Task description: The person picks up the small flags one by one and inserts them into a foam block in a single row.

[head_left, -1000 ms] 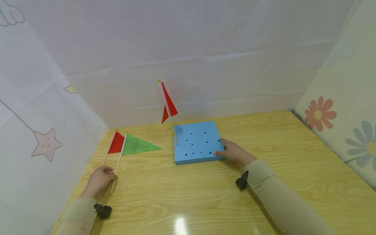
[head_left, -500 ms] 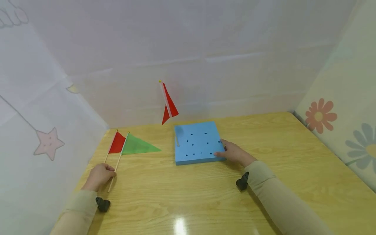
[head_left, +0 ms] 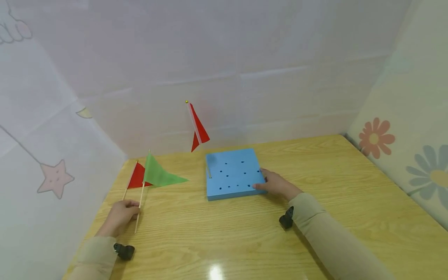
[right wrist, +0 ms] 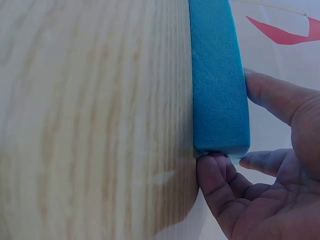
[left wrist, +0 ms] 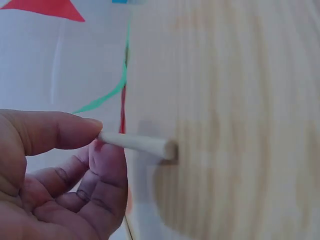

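Note:
My left hand (head_left: 120,216) pinches the thin wooden stick of a green pennant flag (head_left: 159,175) between thumb and fingers. The lower end of that stick (left wrist: 145,143) pokes out past the fingertips in the left wrist view. Beside it lies a red flag (head_left: 137,178), partly overlapped by the green cloth. With its thumb on top and fingers against the side, my right hand (head_left: 276,183) holds the right edge of a blue foam block (head_left: 234,194) dotted with several holes. Another red flag (head_left: 200,128) stands, leaning left, in a hole near the block's left edge.
The block and flags are on a wood-grain table (head_left: 196,233). White cloth (head_left: 224,93) hangs behind it, and printed cloth with flowers (head_left: 376,138) and a star (head_left: 56,177) closes off the sides.
The green flag has tilted up, its tip rising and its cloth now covering part of the red one. My right hand keeps its place on the block.

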The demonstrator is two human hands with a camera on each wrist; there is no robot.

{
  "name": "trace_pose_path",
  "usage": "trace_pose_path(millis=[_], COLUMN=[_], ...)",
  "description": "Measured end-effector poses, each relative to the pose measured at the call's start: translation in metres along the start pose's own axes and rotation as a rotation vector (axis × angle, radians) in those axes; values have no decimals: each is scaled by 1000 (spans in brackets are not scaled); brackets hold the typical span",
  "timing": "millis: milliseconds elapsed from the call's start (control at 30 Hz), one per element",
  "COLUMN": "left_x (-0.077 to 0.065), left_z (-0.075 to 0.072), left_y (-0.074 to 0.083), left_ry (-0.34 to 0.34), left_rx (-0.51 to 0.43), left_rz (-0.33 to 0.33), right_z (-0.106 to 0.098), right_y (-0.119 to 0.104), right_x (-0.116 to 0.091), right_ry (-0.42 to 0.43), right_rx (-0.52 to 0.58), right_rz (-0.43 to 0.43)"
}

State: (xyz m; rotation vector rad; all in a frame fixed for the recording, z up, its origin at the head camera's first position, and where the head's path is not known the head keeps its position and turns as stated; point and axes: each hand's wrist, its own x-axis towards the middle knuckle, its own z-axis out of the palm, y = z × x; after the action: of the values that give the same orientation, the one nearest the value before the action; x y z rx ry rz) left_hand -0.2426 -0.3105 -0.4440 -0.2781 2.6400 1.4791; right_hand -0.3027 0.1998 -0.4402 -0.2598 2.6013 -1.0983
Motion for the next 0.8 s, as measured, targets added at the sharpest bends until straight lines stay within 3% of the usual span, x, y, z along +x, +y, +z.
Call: trace_pose_path(millis=[200, 433, 800], left_x=[-1, 1, 9], left_z=[13, 31, 55], left_y=[20, 36, 68], left_ry=[-11, 30, 55], left_rx=[-93, -226, -221], left_rz=[32, 93, 215], right_z=[-1, 1, 3], right_y=[-4, -4, 1], right_x=[-3, -3, 0], right_ry=[2, 12, 14], right_rx=[-4, 11, -1], right_rz=[-1, -2, -5])
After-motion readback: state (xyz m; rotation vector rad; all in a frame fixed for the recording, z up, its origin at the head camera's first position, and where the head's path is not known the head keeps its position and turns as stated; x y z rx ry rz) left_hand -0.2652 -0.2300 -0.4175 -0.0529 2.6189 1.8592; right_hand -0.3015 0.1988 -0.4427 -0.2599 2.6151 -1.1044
